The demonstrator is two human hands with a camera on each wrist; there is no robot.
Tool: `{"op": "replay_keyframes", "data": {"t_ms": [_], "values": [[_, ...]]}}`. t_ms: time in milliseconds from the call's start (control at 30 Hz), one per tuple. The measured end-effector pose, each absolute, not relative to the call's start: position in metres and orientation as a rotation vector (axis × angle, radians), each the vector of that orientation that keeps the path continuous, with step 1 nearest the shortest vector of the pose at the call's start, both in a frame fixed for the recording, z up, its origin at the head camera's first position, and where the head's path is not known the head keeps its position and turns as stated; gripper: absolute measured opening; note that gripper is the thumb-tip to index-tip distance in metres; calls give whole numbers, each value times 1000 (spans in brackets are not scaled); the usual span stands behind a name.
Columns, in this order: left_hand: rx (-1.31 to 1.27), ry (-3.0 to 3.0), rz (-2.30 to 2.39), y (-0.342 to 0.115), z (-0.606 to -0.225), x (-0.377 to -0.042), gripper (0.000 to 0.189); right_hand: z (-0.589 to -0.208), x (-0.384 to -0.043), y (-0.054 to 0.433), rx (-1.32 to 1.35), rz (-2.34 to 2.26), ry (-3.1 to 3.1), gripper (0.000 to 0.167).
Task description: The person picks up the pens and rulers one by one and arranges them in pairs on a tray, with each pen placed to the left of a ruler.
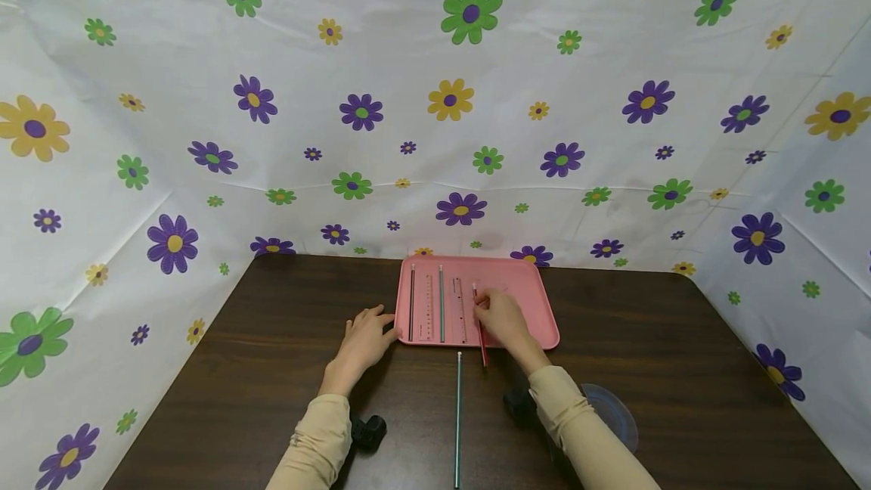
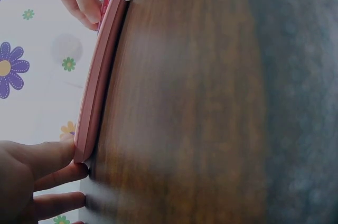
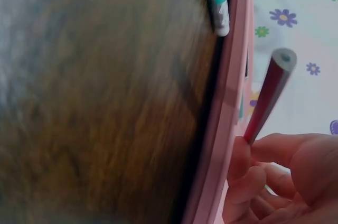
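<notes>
My right hand (image 1: pixel 501 316) pinches a red pencil (image 3: pixel 269 92) over the right half of a pink tray (image 1: pixel 527 301); the pencil's near end reaches past the tray's front rim. Spread and fairly straight, the fingers of my left hand (image 1: pixel 367 339) touch the tray's front left corner, as the left wrist view shows. In the tray, a black pencil (image 1: pixel 411 301), a clear ruler (image 1: pixel 429 308), a green pencil (image 1: pixel 441 305) and a second clear ruler (image 1: pixel 459 311) lie side by side. Another green pencil (image 1: pixel 458 422) lies on the table in front, eraser end toward the tray.
A round clear plastic dish (image 1: pixel 615 418) stands on the dark wooden table (image 1: pixel 653 339), partly behind my right forearm. White cloth (image 1: pixel 395 36) with flower prints rises behind the table and along its sides.
</notes>
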State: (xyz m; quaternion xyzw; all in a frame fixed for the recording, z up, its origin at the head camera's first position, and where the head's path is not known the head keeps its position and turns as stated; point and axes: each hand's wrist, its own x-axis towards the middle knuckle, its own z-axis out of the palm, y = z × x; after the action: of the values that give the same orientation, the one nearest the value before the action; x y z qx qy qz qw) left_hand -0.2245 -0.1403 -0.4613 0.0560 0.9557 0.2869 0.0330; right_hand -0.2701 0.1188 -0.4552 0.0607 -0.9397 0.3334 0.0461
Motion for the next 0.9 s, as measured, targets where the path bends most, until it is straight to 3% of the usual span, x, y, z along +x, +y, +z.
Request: {"op": "replay_keyframes", "data": {"t_ms": [200, 600, 900], "values": [[176, 2938, 886, -141, -461, -224, 41, -459, -281, 120, 142, 1011, -2826, 9], [173, 2935, 873, -140, -462, -224, 41, -462, -298, 117, 71, 1050, -2845, 12], [168, 2938, 876, -140, -460, -225, 41, -459, -300, 111, 282, 889, -2959, 29]]}}
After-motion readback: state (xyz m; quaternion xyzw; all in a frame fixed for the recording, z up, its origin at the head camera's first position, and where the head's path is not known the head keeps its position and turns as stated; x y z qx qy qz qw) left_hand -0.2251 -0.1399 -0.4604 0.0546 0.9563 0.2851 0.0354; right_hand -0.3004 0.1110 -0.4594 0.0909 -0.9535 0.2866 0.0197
